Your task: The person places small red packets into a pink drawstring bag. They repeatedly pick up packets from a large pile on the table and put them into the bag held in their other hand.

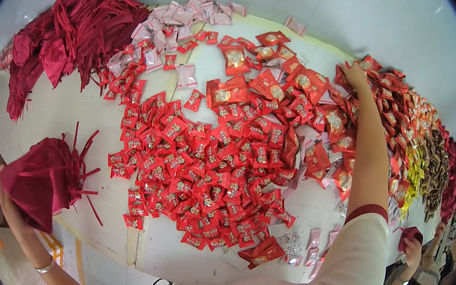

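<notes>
My left hand (2, 178), mostly hidden, is closed around a dark red fabric drawstring bag (40, 180) at the lower left; loose ties stick out from the bag's right side. At the upper right my right arm reaches far over the table, and my right hand (354, 74) touches larger red packets at the edge of their heap (386, 88). Its fingertips are partly hidden, so a grip cannot be made out. Between the hands lies a wide heap of small red wrapped packets (207, 174). Larger red and gold packets (306, 82) lie above and right of it.
Dark red drawstring bags (85, 20) are piled at the upper left, beside pale pink packets (183, 13). Yellow packets (415, 168) and brown packets (434, 178) lie on the right. A wall (310, 8) backs the table. Another person's hand (413, 250) holds a dark red bag at the lower right.
</notes>
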A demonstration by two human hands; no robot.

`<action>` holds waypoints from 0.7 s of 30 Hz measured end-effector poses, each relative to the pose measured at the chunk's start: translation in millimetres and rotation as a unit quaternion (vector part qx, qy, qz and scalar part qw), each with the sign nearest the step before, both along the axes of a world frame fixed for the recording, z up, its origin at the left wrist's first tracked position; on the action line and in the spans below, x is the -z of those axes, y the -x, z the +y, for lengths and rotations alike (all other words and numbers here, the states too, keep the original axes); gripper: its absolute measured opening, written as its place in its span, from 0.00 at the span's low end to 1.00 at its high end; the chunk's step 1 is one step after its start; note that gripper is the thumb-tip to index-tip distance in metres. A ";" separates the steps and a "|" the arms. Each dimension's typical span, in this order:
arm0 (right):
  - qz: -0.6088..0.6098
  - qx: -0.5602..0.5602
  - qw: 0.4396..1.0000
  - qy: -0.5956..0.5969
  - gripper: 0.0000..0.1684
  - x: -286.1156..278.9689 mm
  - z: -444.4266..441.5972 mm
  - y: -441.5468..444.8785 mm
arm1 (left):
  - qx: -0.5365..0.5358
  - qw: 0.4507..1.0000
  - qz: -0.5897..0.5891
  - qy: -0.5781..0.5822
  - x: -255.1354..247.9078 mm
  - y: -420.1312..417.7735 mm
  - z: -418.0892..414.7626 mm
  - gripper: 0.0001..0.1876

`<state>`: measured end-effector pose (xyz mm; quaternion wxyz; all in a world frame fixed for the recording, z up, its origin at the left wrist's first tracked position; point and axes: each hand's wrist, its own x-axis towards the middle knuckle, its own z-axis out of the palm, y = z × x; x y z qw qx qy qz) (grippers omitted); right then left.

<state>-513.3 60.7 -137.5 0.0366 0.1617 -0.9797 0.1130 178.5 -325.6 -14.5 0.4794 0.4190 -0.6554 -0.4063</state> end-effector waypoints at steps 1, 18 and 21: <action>-0.028 -0.004 0.998 -0.050 0.34 -4.9 3.9 -3.3 | 0.042 0.979 0.126 -0.154 -4.5 5.7 13.1 0.23; 0.122 -0.157 0.979 -0.039 0.19 17.5 -171.6 -3.1 | 0.137 0.968 0.133 0.165 5.4 154.9 58.0 0.23; 0.143 -0.103 0.983 0.052 0.23 17.2 -165.8 -3.7 | 0.074 0.957 -0.004 0.281 10.7 150.5 51.7 0.22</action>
